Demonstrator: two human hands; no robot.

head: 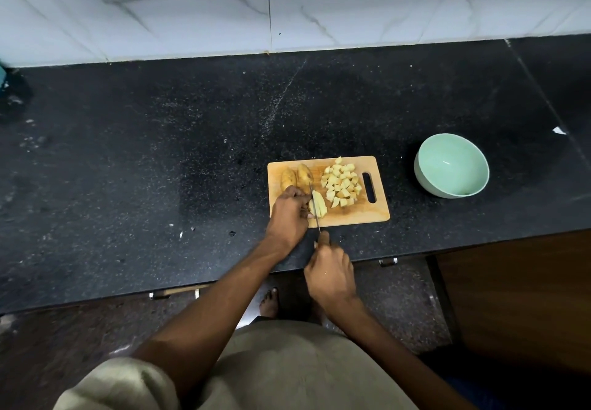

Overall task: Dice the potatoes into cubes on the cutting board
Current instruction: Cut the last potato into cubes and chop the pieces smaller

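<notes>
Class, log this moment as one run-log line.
left hand holds potato strips | right hand grips knife, blade in strips | cubes piled on cutting board | bowl beside board

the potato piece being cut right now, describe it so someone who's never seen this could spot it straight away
On the black countertop lies a wooden cutting board. At its near left edge, the left hand holds the pale potato piece, with the knife blade running through it. Unlike the diced cubes on the right and the two skin-on potato halves behind, it is in long strips.
</notes>
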